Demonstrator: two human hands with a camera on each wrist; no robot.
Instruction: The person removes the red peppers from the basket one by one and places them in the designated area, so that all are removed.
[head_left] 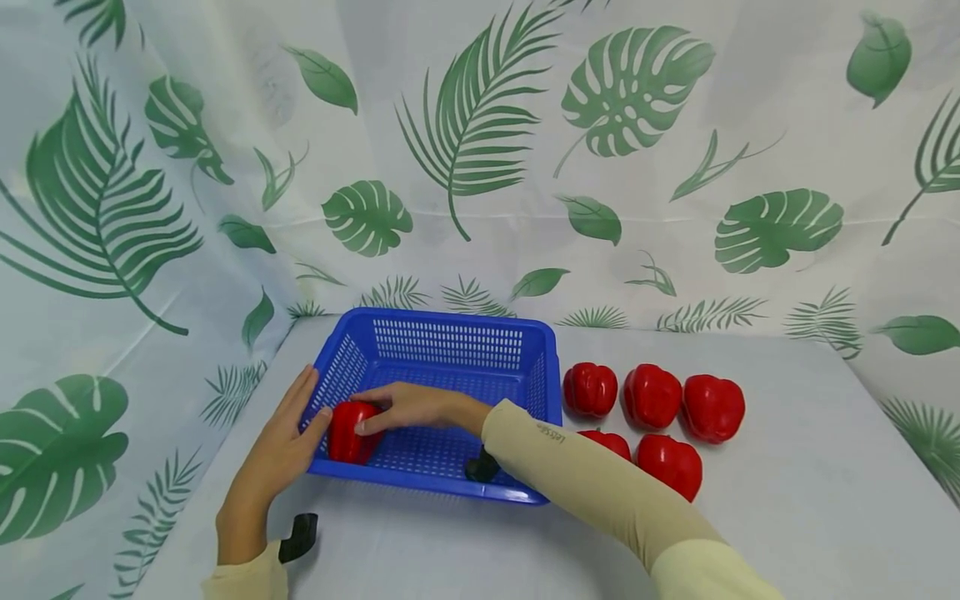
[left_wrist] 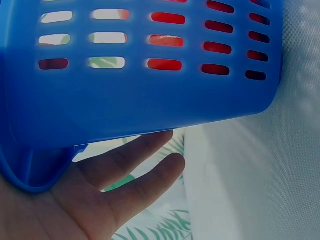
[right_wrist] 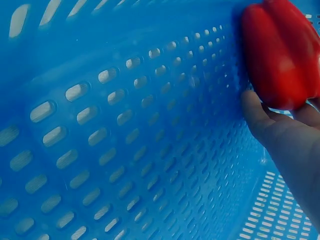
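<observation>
A blue perforated plastic basket (head_left: 420,317) stands on the table. In its front left corner is a red bell pepper (head_left: 347,433), which my right hand (head_left: 408,406) grips from the right side. The right wrist view shows the pepper (right_wrist: 280,55) against the basket wall, with the right hand's thumb and fingers (right_wrist: 257,112) at its lower end. My left hand (head_left: 281,446) rests at the basket's left rim, its thumb at the rim near the pepper. In the left wrist view its extended fingers (left_wrist: 145,187) lie along the outside of the wall.
Several more red bell peppers (head_left: 654,397) stand on the table to the right of the basket; the right forearm partly hides one of them. A white leaf-printed curtain (head_left: 510,250) closes off the back and sides. Black wrist devices (head_left: 300,537) sit by both wrists.
</observation>
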